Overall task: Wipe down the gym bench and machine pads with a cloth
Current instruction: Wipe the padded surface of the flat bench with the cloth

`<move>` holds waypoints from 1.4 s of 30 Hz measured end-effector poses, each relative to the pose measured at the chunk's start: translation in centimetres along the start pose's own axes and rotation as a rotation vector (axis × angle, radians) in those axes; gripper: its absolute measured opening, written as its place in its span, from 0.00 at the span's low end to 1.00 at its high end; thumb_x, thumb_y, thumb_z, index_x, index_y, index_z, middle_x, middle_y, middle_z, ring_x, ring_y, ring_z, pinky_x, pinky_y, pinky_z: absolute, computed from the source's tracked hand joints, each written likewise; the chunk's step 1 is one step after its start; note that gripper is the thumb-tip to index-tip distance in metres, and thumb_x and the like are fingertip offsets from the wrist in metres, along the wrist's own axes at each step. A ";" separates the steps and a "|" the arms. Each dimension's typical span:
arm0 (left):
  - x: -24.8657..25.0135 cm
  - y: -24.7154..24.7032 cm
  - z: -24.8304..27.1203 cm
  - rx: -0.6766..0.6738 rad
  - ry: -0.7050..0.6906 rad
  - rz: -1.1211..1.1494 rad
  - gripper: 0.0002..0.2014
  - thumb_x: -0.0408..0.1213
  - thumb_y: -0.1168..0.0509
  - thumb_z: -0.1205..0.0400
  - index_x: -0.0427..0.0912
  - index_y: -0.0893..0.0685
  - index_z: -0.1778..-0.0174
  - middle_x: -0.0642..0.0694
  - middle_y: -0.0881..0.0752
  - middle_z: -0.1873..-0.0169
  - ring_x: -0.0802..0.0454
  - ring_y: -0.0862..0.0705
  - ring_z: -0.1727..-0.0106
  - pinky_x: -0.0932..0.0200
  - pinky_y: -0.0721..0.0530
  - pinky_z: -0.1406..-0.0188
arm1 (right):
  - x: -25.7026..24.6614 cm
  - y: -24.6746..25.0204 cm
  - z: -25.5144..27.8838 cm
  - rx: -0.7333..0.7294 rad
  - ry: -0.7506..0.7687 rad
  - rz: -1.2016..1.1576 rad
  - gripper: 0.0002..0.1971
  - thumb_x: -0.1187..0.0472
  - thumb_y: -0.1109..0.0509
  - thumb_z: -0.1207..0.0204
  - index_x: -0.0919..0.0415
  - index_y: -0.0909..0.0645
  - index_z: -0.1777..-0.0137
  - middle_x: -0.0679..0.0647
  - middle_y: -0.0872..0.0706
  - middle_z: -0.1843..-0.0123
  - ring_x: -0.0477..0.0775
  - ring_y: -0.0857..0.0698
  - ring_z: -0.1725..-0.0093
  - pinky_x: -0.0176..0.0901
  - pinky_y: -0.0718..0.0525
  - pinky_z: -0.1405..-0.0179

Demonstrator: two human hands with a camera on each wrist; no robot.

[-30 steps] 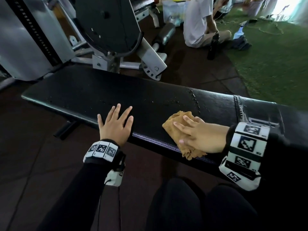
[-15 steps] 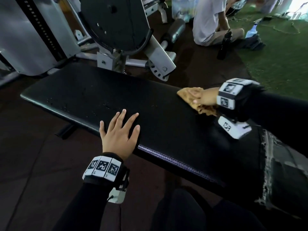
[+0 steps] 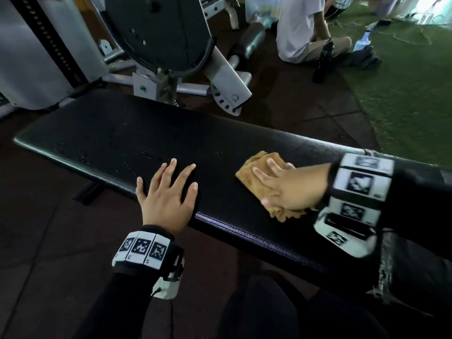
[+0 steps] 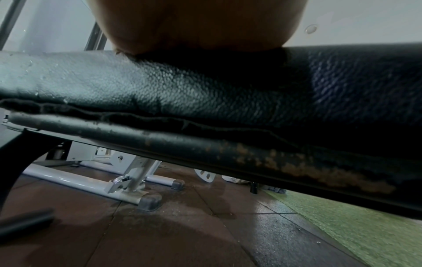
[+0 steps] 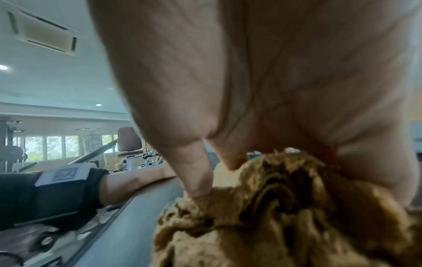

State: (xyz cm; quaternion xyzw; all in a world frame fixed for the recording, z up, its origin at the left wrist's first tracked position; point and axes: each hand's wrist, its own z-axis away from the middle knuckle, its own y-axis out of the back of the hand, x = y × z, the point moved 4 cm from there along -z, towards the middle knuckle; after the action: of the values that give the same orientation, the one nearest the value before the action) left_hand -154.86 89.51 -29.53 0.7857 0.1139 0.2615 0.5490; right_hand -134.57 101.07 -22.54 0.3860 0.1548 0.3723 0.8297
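Down on the black padded bench point(image 3: 171, 133), the right hand point(image 3: 291, 189) presses a tan cloth point(image 3: 259, 172) flat against the vinyl, near the bench's front edge and toward its right end. Its fingers point(image 3: 261, 174) lie straight and spread on top of the cloth, not curled round it; in the right wrist view the thumb tip point(image 5: 198, 187) pushes into the bunched tan pile point(image 5: 285, 207), and a loose clump hangs just past the front edge. The left hand point(image 3: 168, 196) rests palm down on the bench at the middle of the front edge, fingers wide and straight, holding nothing; the left wrist view shows the heel of that hand point(image 4: 196, 25) bearing on the grained pad point(image 4: 205, 86). Small water droplets point(image 3: 146, 155) bead the vinyl left of and beyond the left hand, toward the bench's left end. Behind the far edge stands a grey weight machine point(image 3: 156, 45). A dark bottle point(image 3: 322, 62) stands upright on the floor beside a seated person point(image 3: 300, 28); what it holds cannot be told. A clear bottle point(image 3: 362, 42) lies on the green turf point(image 3: 403, 94) farther right.
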 end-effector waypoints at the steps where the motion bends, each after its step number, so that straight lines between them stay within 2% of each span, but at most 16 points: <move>1: 0.0 0.0 0.0 -0.003 -0.001 -0.002 0.27 0.63 0.60 0.21 0.72 0.37 0.25 0.58 0.41 0.19 0.60 0.50 0.18 0.41 0.65 0.22 | -0.5 0.7 -0.9 0.015 0.001 0.010 0.35 0.44 0.52 0.15 0.50 0.72 0.19 0.64 0.71 0.18 0.77 0.54 0.20 0.63 0.51 0.21; 4: -0.1 0.0 0.0 -0.012 -0.005 -0.013 0.25 0.62 0.59 0.19 0.72 0.38 0.25 0.57 0.42 0.18 0.59 0.51 0.18 0.41 0.65 0.22 | -0.1 3.2 -3.8 0.053 0.022 -0.008 0.34 0.47 0.50 0.14 0.48 0.70 0.19 0.61 0.70 0.17 0.71 0.57 0.18 0.61 0.53 0.20; 6: -0.1 0.0 0.0 -0.011 -0.004 -0.006 0.23 0.60 0.55 0.17 0.72 0.38 0.25 0.57 0.42 0.18 0.59 0.50 0.18 0.40 0.65 0.21 | 1.9 4.6 -5.3 0.086 0.016 -0.009 0.35 0.49 0.48 0.14 0.51 0.68 0.18 0.62 0.67 0.17 0.67 0.59 0.17 0.57 0.54 0.19; 11: -0.2 0.0 0.0 -0.019 -0.008 0.003 0.23 0.59 0.54 0.17 0.71 0.37 0.25 0.57 0.42 0.18 0.59 0.51 0.17 0.40 0.65 0.21 | 9.6 4.6 -5.4 0.100 -0.140 -0.061 0.34 0.50 0.49 0.14 0.60 0.64 0.17 0.62 0.58 0.15 0.60 0.55 0.16 0.47 0.52 0.19; 15: -0.1 0.0 0.0 -0.012 -0.009 0.007 0.26 0.62 0.58 0.20 0.70 0.37 0.24 0.57 0.42 0.18 0.59 0.50 0.17 0.40 0.66 0.22 | 12.5 1.3 -2.5 0.039 -0.162 -0.086 0.36 0.50 0.48 0.14 0.54 0.72 0.19 0.63 0.65 0.16 0.62 0.55 0.17 0.46 0.49 0.20; 18: 0.0 -0.1 -0.1 -0.002 -0.005 0.007 0.26 0.61 0.58 0.21 0.71 0.36 0.25 0.57 0.40 0.19 0.59 0.49 0.18 0.40 0.65 0.22 | 10.6 -0.8 -0.2 0.009 -0.124 -0.065 0.36 0.46 0.49 0.15 0.49 0.72 0.19 0.66 0.68 0.18 0.67 0.56 0.17 0.50 0.52 0.19; 22: 0.1 -0.1 0.0 -0.010 -0.007 0.013 0.23 0.59 0.54 0.18 0.70 0.35 0.25 0.56 0.40 0.19 0.58 0.49 0.18 0.39 0.64 0.22 | 5.2 -1.1 -0.1 -0.015 -0.010 -0.024 0.35 0.44 0.51 0.15 0.46 0.72 0.20 0.66 0.70 0.18 0.74 0.52 0.19 0.53 0.51 0.19; 25: -0.1 0.0 0.0 -0.044 -0.010 -0.009 0.24 0.59 0.55 0.17 0.70 0.39 0.23 0.57 0.43 0.18 0.59 0.52 0.17 0.39 0.64 0.21 | 2.8 0.5 -2.2 -0.012 0.023 0.023 0.33 0.45 0.53 0.14 0.43 0.72 0.20 0.60 0.72 0.18 0.72 0.55 0.18 0.58 0.50 0.19; 27: -0.4 0.0 -0.2 -0.080 -0.014 -0.042 0.25 0.61 0.58 0.18 0.72 0.43 0.23 0.58 0.45 0.17 0.60 0.53 0.17 0.40 0.62 0.21 | 2.9 2.0 -3.8 -0.005 0.010 0.046 0.32 0.46 0.53 0.14 0.44 0.72 0.20 0.59 0.72 0.18 0.70 0.55 0.18 0.57 0.50 0.19; 30: -0.7 0.3 -0.5 -0.135 -0.028 -0.093 0.26 0.65 0.61 0.20 0.75 0.47 0.24 0.59 0.46 0.17 0.60 0.52 0.17 0.41 0.58 0.21 | 5.1 3.9 -6.0 0.040 -0.044 0.041 0.33 0.48 0.52 0.13 0.50 0.72 0.19 0.63 0.68 0.17 0.66 0.56 0.17 0.56 0.52 0.19; 33: -1.7 0.7 -1.7 -0.166 0.001 -0.128 0.26 0.66 0.61 0.20 0.76 0.48 0.24 0.56 0.47 0.17 0.57 0.51 0.17 0.42 0.55 0.20 | 8.9 4.5 -6.6 0.080 -0.175 -0.040 0.35 0.49 0.50 0.14 0.59 0.69 0.18 0.64 0.59 0.16 0.62 0.53 0.17 0.51 0.50 0.19; 34: -2.2 0.7 -2.4 -0.187 0.038 -0.115 0.26 0.66 0.61 0.20 0.76 0.48 0.24 0.56 0.49 0.17 0.56 0.52 0.17 0.42 0.57 0.20 | 10.5 4.5 -6.6 0.084 -0.216 -0.083 0.36 0.49 0.49 0.14 0.62 0.65 0.18 0.64 0.54 0.16 0.61 0.49 0.17 0.49 0.48 0.20; 36: -2.9 0.7 -3.5 -0.225 0.105 -0.081 0.27 0.66 0.60 0.20 0.75 0.48 0.23 0.54 0.52 0.16 0.55 0.57 0.16 0.39 0.62 0.20 | 13.3 3.8 -6.2 0.088 -0.276 -0.165 0.33 0.49 0.45 0.15 0.67 0.51 0.17 0.64 0.40 0.18 0.60 0.37 0.20 0.46 0.41 0.22; 38: -3.2 0.5 -4.0 -0.243 0.118 -0.094 0.28 0.68 0.61 0.21 0.74 0.49 0.22 0.53 0.53 0.16 0.54 0.60 0.16 0.37 0.65 0.21 | 15.7 3.0 -5.7 0.114 -0.341 -0.217 0.30 0.50 0.42 0.16 0.68 0.40 0.20 0.65 0.29 0.24 0.62 0.28 0.26 0.50 0.33 0.27; 39: -3.2 0.3 -4.2 -0.260 0.121 -0.097 0.30 0.69 0.62 0.22 0.74 0.51 0.22 0.53 0.53 0.16 0.54 0.61 0.16 0.36 0.66 0.22 | 16.6 2.5 -5.5 0.131 -0.359 -0.244 0.29 0.52 0.40 0.16 0.68 0.38 0.21 0.66 0.27 0.25 0.64 0.27 0.28 0.51 0.30 0.28; 42: -3.6 0.0 -5.3 -0.391 0.154 -0.088 0.35 0.76 0.65 0.27 0.74 0.57 0.22 0.56 0.59 0.16 0.55 0.65 0.17 0.34 0.68 0.24 | 17.9 1.7 -5.6 0.127 -0.306 -0.378 0.32 0.58 0.40 0.16 0.59 0.51 0.16 0.66 0.34 0.21 0.66 0.29 0.26 0.55 0.32 0.25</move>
State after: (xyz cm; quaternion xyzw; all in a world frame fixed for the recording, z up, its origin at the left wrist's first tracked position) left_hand -160.70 92.11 -29.15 0.6362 0.1369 0.3136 0.6915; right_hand -126.38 117.90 -24.40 0.4534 0.1201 0.1375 0.8724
